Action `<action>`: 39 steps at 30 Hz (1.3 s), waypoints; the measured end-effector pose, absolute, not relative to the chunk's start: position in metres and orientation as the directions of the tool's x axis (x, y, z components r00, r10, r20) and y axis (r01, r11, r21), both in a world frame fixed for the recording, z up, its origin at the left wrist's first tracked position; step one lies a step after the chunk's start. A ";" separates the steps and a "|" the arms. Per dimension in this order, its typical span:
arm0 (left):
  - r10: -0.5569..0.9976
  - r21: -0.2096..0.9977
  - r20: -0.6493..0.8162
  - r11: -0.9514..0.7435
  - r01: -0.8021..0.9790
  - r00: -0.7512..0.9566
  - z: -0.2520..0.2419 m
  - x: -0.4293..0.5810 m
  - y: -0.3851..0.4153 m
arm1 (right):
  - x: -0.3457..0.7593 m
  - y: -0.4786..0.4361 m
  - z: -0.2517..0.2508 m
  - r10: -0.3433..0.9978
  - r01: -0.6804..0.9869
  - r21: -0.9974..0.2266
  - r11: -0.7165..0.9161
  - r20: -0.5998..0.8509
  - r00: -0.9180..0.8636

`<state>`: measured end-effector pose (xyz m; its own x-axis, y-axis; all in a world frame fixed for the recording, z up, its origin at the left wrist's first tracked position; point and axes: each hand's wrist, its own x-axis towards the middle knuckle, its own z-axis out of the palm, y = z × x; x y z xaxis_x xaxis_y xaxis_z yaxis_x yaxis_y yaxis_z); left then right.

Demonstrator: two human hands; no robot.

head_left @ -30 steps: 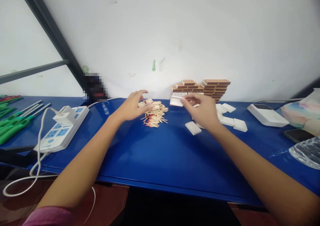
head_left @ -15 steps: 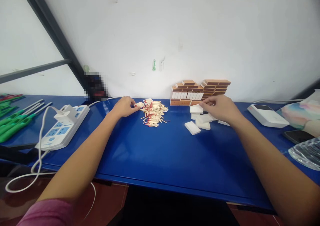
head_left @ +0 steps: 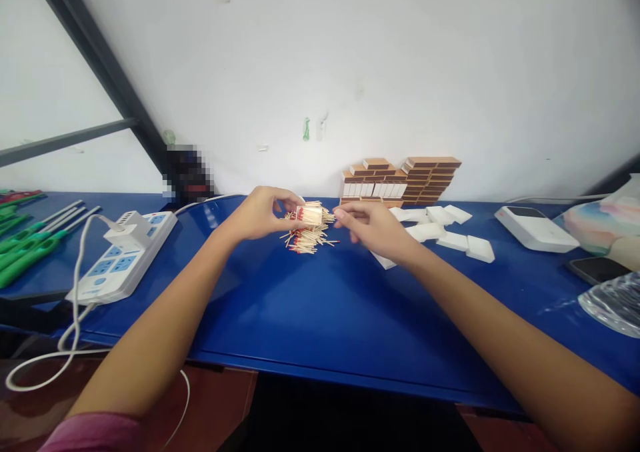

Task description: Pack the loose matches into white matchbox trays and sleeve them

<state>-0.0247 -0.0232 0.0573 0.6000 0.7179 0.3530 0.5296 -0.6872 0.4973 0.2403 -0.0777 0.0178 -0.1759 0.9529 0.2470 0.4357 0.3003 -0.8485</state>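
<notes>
My left hand grips a small white matchbox tray with red-headed matches in it, raised just over the match pile. Close to the tray's right end is my right hand, thumb and fingers drawn together; whether anything is between them is hidden. Several white matchbox trays lie scattered to the right, some partly covered by my right hand. Behind them, brown and white matchboxes are stacked against the wall.
On the left are a white power strip with a plugged-in charger and cable, and green-handled tools. To the right sit a white device, a dark phone and plastic wrapping. The blue table has a front edge near me.
My left hand has moved right, over the pile, with a match-filled tray now visible in it. My right hand has left the white trays and come left beside it.
</notes>
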 end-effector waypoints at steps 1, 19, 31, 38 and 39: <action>0.714 0.505 0.343 -0.688 0.521 0.611 0.058 -0.022 -0.027 | 0.234 -0.078 0.017 0.961 0.390 -0.886 0.250 0.177 -0.213; 0.583 0.182 0.314 -0.811 0.556 0.749 0.040 -0.011 -0.038 | 0.202 -0.072 -0.016 0.752 0.562 -0.560 0.608 0.633 -0.182; 0.629 0.187 0.271 -0.777 0.601 0.729 0.036 -0.011 -0.037 | 0.219 -0.075 -0.008 0.459 0.693 -0.067 0.718 0.794 -0.398; 0.690 0.316 0.317 -0.724 0.614 0.651 0.038 -0.022 -0.021 | 0.275 -0.079 0.025 0.662 0.832 -0.340 0.438 0.749 -0.042; 0.717 0.343 0.349 -0.697 0.630 0.603 0.036 -0.026 -0.014 | 0.287 -0.078 0.029 0.723 0.811 -0.482 0.332 0.682 0.109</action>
<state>-0.0260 -0.0135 0.0355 0.6031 0.7173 0.3488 0.6303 -0.6966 0.3427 0.2865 -0.0777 0.0287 0.1092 0.7232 0.6820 0.8107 0.3323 -0.4821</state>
